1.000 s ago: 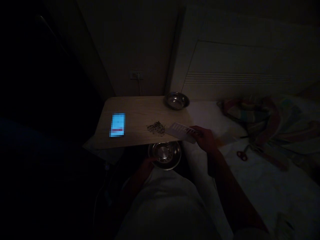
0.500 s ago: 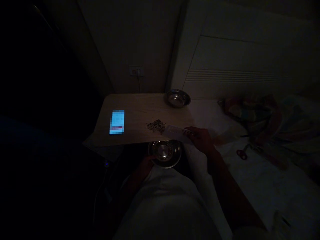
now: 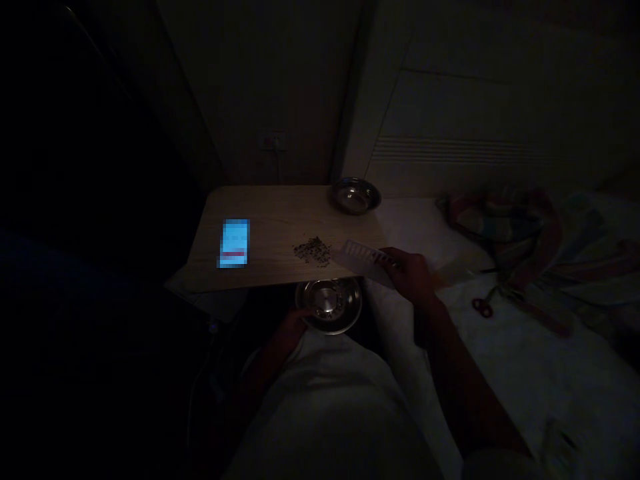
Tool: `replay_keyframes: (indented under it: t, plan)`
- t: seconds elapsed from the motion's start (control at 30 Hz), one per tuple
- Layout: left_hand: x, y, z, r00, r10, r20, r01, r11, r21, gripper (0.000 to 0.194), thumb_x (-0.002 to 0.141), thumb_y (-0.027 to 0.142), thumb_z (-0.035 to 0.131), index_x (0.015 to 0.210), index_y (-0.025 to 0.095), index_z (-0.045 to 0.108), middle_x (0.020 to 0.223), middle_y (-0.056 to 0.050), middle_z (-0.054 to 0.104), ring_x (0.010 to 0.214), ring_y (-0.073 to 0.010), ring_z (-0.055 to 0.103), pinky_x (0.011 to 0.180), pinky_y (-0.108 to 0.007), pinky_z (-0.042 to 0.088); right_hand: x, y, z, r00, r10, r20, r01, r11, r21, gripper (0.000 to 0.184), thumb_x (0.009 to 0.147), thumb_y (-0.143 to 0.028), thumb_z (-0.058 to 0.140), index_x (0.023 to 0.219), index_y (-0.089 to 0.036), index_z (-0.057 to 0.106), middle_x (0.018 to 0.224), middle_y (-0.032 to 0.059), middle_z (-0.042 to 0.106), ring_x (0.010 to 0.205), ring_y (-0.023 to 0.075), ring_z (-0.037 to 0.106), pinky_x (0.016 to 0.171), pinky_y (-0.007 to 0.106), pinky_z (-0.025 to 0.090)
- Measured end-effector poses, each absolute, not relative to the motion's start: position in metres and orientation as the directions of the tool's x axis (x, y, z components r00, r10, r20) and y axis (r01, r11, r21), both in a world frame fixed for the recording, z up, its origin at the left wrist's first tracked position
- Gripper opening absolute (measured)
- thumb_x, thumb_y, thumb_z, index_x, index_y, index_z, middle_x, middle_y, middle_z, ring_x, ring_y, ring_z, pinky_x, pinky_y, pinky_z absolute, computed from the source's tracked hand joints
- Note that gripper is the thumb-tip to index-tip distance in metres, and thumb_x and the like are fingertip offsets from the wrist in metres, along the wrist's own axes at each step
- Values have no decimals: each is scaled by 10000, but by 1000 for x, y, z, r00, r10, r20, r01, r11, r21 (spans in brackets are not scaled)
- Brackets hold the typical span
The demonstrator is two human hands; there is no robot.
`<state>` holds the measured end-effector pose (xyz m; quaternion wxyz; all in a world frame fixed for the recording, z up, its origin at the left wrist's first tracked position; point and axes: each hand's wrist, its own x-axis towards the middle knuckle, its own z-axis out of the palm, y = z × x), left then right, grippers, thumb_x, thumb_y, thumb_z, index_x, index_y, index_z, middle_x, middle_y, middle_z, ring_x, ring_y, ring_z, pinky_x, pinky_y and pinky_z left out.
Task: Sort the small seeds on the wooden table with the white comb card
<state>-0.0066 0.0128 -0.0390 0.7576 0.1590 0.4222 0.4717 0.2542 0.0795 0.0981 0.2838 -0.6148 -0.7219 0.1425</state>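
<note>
Pretty dim in there, but the right hand (image 3: 413, 277) has its fingers pinching a slotted scraper (image 3: 363, 257) just right of the dark bits (image 3: 313, 251) on the table (image 3: 267, 227). The left hand (image 3: 295, 325) grips the near bowl (image 3: 331, 328) below the table's near edge, fingers curled on its left rim.

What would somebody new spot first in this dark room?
Probably the glowing blue screen, on the left part of the wooden table. Next, perhaps, the shiny bowl at the table's far right corner, and the dark little bits heaped near the pale slotted tool in the right hand.
</note>
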Motion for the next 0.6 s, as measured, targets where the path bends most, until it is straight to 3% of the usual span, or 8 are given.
replay_keyframes:
  t: [0.23, 0.4, 0.5, 0.6]
  plan:
    - [-15, 5, -44, 81, 925, -371, -354, 375, 857, 241, 498, 125, 795, 715, 209, 731, 942, -59, 730, 1094, -315, 582, 1022, -416, 362, 245, 80, 97, -116, 966, 232, 801, 229, -553, 287, 844, -348, 523, 1005, -189, 698, 849, 58, 733, 721, 204, 670, 629, 275, 467]
    - [-9, 10, -44, 120, 871, -476, -434, 477, 764, 157, 521, 177, 786, 655, 187, 706, 875, -69, 735, 1082, -337, 590, 980, -454, 399, 240, 80, 98, -148, 963, 226, 788, 252, -561, 266, 836, -311, 528, 1002, -191, 699, 849, 49, 732, 724, 196, 669, 636, 266, 461]
    - [-9, 11, -33, 122, 876, -468, -451, 468, 760, 194, 518, 132, 781, 691, 194, 718, 953, -43, 732, 1102, -314, 583, 993, -400, 399, 239, 79, 98, -149, 963, 223, 787, 252, -563, 269, 840, -315, 531, 1013, -195, 698, 865, 49, 734, 730, 198, 671, 650, 269, 467]
    - [-6, 15, -24, 225, 828, -514, -534, 546, 645, 179, 551, 156, 763, 724, 175, 721, 874, -64, 736, 1054, -330, 611, 970, -432, 416, 237, 79, 97, -152, 961, 232, 786, 260, -560, 281, 849, -335, 524, 1028, -202, 696, 882, 50, 736, 737, 202, 674, 649, 275, 474]
